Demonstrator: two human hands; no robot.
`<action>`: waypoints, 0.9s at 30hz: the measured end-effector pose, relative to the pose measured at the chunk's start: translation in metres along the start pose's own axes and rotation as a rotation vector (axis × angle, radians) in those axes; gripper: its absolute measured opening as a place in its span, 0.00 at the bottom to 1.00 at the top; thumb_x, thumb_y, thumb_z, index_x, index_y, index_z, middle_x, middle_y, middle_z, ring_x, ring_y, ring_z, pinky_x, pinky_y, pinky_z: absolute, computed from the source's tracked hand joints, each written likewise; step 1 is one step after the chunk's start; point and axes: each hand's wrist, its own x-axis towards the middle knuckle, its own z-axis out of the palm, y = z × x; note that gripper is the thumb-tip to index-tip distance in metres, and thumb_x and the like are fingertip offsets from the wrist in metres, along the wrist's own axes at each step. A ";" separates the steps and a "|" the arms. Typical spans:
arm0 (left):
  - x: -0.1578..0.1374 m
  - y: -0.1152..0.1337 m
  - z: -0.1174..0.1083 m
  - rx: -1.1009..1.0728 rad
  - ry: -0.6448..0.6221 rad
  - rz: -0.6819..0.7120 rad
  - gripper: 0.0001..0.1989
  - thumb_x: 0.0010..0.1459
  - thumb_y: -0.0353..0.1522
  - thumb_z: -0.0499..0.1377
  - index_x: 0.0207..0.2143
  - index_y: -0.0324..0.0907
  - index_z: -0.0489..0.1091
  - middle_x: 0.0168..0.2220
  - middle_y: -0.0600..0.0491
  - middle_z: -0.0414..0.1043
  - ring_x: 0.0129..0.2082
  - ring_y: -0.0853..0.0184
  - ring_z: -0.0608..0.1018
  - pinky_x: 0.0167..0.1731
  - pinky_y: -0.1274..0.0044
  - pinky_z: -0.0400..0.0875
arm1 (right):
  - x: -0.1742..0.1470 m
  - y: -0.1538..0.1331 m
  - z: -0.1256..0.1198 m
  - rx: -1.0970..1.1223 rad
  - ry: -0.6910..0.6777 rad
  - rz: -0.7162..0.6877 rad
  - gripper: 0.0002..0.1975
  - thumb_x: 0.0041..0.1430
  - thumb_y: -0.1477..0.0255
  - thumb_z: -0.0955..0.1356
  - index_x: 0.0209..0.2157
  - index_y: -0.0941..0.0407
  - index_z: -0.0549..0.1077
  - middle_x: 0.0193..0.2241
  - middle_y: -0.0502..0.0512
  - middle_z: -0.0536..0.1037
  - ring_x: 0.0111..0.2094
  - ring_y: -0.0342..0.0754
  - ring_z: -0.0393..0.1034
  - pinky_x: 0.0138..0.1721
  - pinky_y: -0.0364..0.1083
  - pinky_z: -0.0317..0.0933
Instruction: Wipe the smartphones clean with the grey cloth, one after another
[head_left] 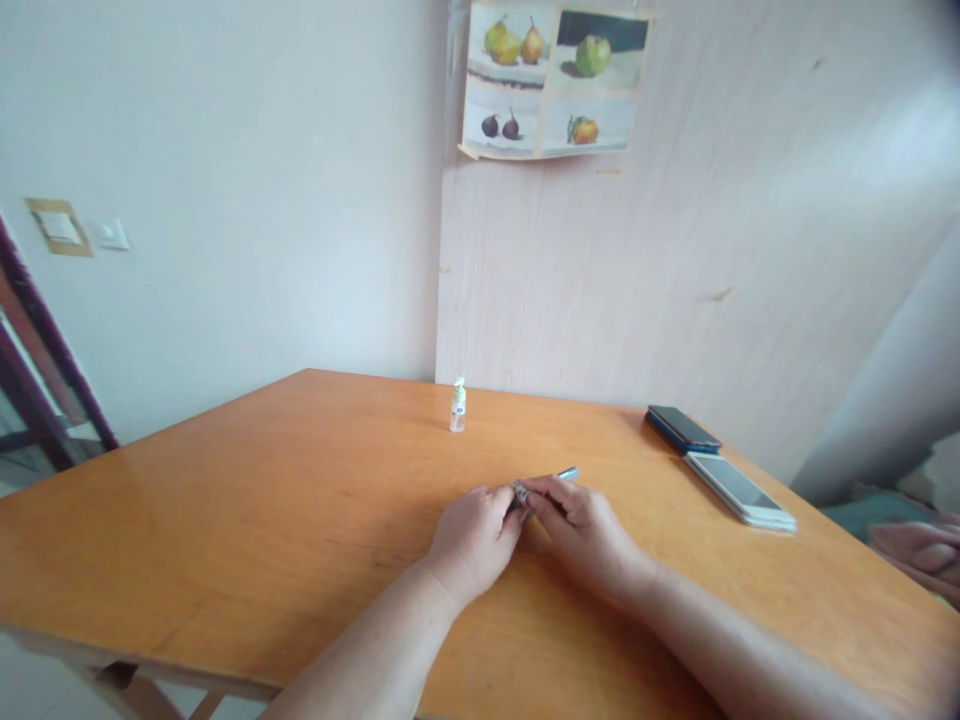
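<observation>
Over the middle of the wooden table (225, 500), my two hands meet fingertip to fingertip. My left hand (476, 535) is closed, its fingers curled round something dark that they mostly hide. A small grey-and-white patterned piece (520, 493) shows between the hands, pinched by the thumb and fingers of my right hand (589, 530). Behind the right fingers pokes the end of a slim grey-blue object (570, 473), perhaps a pen; whether it joins the patterned piece I cannot tell. Beyond the hands stands a small clear pump bottle (457, 412) with a pale green top, upright.
Toward the right edge of the table lie a dark phone-like device (682, 428) and a white one (739, 490), touching end to end. Another person's hand (919, 553) is at the far right. Fruit pictures (551, 85) hang on the back wall.
</observation>
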 end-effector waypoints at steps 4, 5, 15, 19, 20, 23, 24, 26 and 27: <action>0.000 0.002 -0.001 0.044 -0.016 -0.040 0.09 0.65 0.35 0.50 0.39 0.45 0.70 0.35 0.50 0.75 0.36 0.62 0.77 0.34 0.75 0.66 | 0.009 0.030 -0.025 -0.147 0.163 0.205 0.14 0.62 0.62 0.63 0.37 0.53 0.78 0.29 0.52 0.80 0.32 0.50 0.74 0.33 0.46 0.64; 0.000 0.003 -0.002 0.048 -0.023 -0.044 0.10 0.65 0.36 0.50 0.40 0.45 0.70 0.35 0.50 0.75 0.36 0.62 0.77 0.34 0.75 0.66 | 0.010 0.038 -0.031 -0.172 0.199 0.247 0.15 0.62 0.61 0.62 0.37 0.54 0.78 0.29 0.53 0.80 0.32 0.50 0.74 0.32 0.46 0.64; -0.001 0.004 -0.002 0.005 -0.020 -0.024 0.10 0.66 0.35 0.50 0.41 0.45 0.70 0.37 0.49 0.76 0.39 0.62 0.78 0.37 0.75 0.67 | -0.002 0.003 0.000 0.012 -0.042 0.001 0.13 0.65 0.63 0.63 0.44 0.51 0.75 0.38 0.52 0.80 0.39 0.48 0.74 0.41 0.45 0.65; -0.001 0.005 -0.004 0.041 -0.019 -0.031 0.09 0.65 0.35 0.51 0.39 0.45 0.70 0.36 0.50 0.76 0.36 0.62 0.77 0.35 0.75 0.66 | 0.006 0.022 -0.014 -0.069 0.075 0.152 0.14 0.63 0.60 0.63 0.38 0.54 0.76 0.28 0.51 0.78 0.29 0.47 0.72 0.31 0.44 0.64; -0.001 0.005 -0.004 0.050 -0.018 -0.033 0.09 0.65 0.35 0.51 0.39 0.45 0.70 0.35 0.50 0.75 0.36 0.62 0.77 0.34 0.75 0.66 | 0.009 0.031 -0.021 -0.086 0.127 0.216 0.16 0.62 0.59 0.63 0.37 0.54 0.76 0.25 0.50 0.77 0.27 0.47 0.71 0.28 0.44 0.63; -0.001 0.006 -0.005 0.053 -0.020 -0.033 0.09 0.65 0.35 0.51 0.39 0.45 0.70 0.35 0.51 0.75 0.35 0.63 0.76 0.34 0.75 0.66 | 0.012 0.050 -0.035 -0.108 0.219 0.325 0.18 0.61 0.57 0.63 0.37 0.55 0.76 0.20 0.49 0.73 0.23 0.47 0.69 0.24 0.44 0.60; -0.001 0.007 -0.005 0.054 -0.020 -0.033 0.09 0.65 0.35 0.51 0.39 0.45 0.70 0.35 0.51 0.75 0.35 0.63 0.76 0.34 0.75 0.66 | 0.011 0.050 -0.036 -0.109 0.220 0.317 0.18 0.61 0.57 0.63 0.38 0.55 0.76 0.21 0.49 0.74 0.24 0.47 0.69 0.25 0.44 0.60; -0.001 0.007 -0.005 0.056 -0.018 -0.036 0.09 0.65 0.35 0.51 0.39 0.45 0.70 0.35 0.50 0.75 0.35 0.62 0.77 0.34 0.75 0.66 | 0.007 0.041 -0.029 -0.089 0.171 0.241 0.17 0.62 0.57 0.63 0.39 0.54 0.76 0.26 0.51 0.77 0.27 0.48 0.71 0.29 0.44 0.63; -0.001 0.007 -0.005 0.050 -0.016 -0.035 0.09 0.65 0.35 0.51 0.38 0.45 0.70 0.35 0.50 0.75 0.35 0.62 0.77 0.34 0.74 0.66 | 0.004 0.032 -0.023 -0.066 0.125 0.183 0.16 0.62 0.58 0.63 0.40 0.53 0.76 0.29 0.52 0.79 0.30 0.48 0.72 0.32 0.45 0.65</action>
